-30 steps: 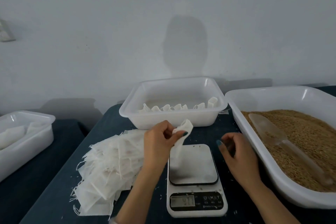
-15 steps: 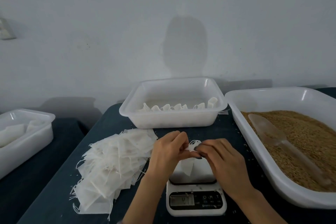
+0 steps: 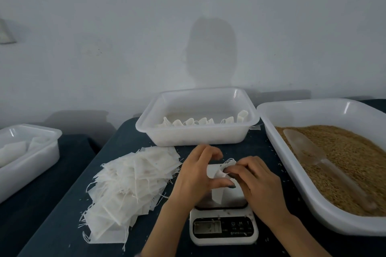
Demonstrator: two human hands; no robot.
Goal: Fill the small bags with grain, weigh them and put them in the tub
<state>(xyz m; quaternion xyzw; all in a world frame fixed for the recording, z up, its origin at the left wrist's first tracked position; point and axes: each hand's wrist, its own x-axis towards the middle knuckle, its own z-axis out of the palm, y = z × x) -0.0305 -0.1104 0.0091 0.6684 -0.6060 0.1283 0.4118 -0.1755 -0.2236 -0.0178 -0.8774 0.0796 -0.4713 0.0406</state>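
Both hands hold one small white bag (image 3: 216, 173) above the kitchen scale (image 3: 224, 226). My left hand (image 3: 196, 175) grips its left side, thumb underneath. My right hand (image 3: 253, 181) pinches the bag's top, where threads stick out. The bag's lower end hangs over the scale's platform. A pile of empty white bags (image 3: 133, 185) lies left of the hands. Behind stands a white tub (image 3: 198, 135) with a row of filled bags (image 3: 200, 121) inside. At the right, a big white tub (image 3: 296, 175) holds brown grain (image 3: 353, 160) and a clear plastic scoop (image 3: 313, 152).
Everything stands on a dark blue table (image 3: 62, 225). Another white tub (image 3: 27, 165) with white bags sits on a separate surface at the far left. A pale wall rises close behind the tubs. Loose grains dot the table around the scale.
My right hand came from beside the scale to the bag and now pinches its top. My left hand lowered the bag over the scale platform.
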